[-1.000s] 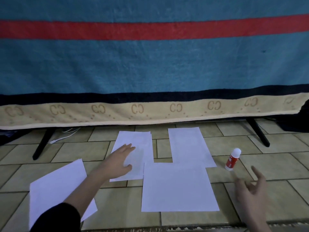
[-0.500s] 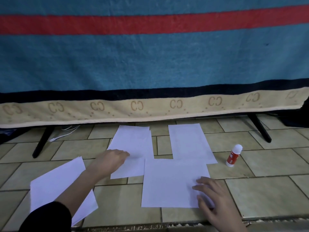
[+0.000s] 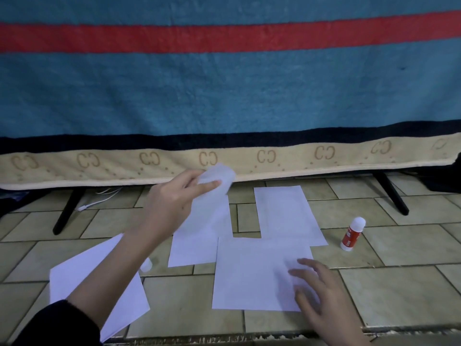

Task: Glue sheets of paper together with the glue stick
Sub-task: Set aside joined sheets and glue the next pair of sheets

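The left hand [image 3: 172, 203] pinches a lifted sheet [image 3: 202, 221], the right hand [image 3: 321, 288] presses flat at 5 o'clock; a hasty pull may crease it.

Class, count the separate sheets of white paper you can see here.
5, though stacked ones may hide: one lifted by the left hand at, one under it, far sheet, near sheet under the right hand, leftmost sheet.

Your left hand [image 3: 174, 198] was raised, pinching a sheet [image 3: 207, 208] between thumb and fingers; your right hand [image 3: 321, 293] lay flat, fingers spread.
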